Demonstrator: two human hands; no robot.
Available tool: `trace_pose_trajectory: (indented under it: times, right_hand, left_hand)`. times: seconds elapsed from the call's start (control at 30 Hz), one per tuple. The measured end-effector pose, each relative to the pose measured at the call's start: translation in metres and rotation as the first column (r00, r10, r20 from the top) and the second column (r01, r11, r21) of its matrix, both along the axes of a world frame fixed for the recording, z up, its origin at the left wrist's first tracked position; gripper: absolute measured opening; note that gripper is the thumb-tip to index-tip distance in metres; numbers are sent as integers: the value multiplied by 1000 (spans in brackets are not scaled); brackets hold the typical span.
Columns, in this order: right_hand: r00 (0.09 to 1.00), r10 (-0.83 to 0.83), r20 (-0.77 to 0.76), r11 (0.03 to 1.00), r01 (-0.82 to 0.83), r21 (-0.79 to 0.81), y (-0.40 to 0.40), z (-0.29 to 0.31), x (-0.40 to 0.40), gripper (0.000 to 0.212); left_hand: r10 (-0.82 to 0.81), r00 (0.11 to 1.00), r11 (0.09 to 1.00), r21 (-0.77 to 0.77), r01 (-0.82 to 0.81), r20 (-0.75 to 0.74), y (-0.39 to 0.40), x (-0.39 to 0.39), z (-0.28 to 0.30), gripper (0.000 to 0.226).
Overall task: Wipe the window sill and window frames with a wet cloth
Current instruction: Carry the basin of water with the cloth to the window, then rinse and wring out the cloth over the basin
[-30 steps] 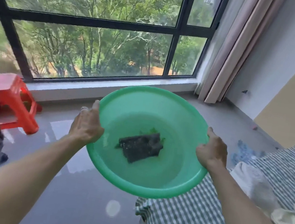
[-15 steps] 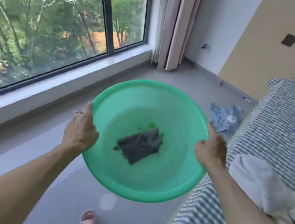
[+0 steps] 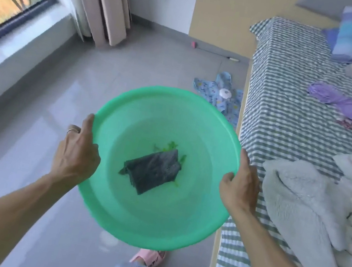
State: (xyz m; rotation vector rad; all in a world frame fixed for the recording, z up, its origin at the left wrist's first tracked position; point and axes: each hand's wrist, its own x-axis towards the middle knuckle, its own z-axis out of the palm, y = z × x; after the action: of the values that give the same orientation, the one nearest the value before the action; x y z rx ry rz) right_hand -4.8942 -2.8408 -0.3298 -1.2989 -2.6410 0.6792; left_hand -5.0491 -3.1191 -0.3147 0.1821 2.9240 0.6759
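- Bedroom floor [image 3: 38, 123] is glossy tile; the window sill [image 3: 15, 39] lies well apart at left, unwiped.
- Left hand [image 3: 76, 153] and right hand [image 3: 239, 187] each grip the green basin [image 3: 151, 225] rim.
- Dark cloth [image 3: 151, 171] lies folded inside the basin.
- Risk: tilting the basin could spill onto the bed [image 3: 291, 111] just beside it, or wet the tile, inviting a slip.
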Motion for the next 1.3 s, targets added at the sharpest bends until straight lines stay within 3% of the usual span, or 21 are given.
trace_pose_trajectory:
  times: [0.43,0.87,1.07,1.3]
  right_hand:
    - [953,-281,116,959,283,1,62,-253,-87,66]
    - [883,-450,132,891,453,7,105,-519,-122,65]
    - [870,-478,120,878,477,41,120,-580,-118,65]
    - [859,-506,84,862,499,88,135,-598,-120,62]
  left_hand:
    - [-272,961,962,47,270,50,127,-156,-259,61]
    - [-441,896,897,46,439,49,210,-226,-516,58]
    - [-477,878,878,61,475,34,230,-227,-587,59]
    - [-494,869,869,38,494,-5,251,-229,-613,60]
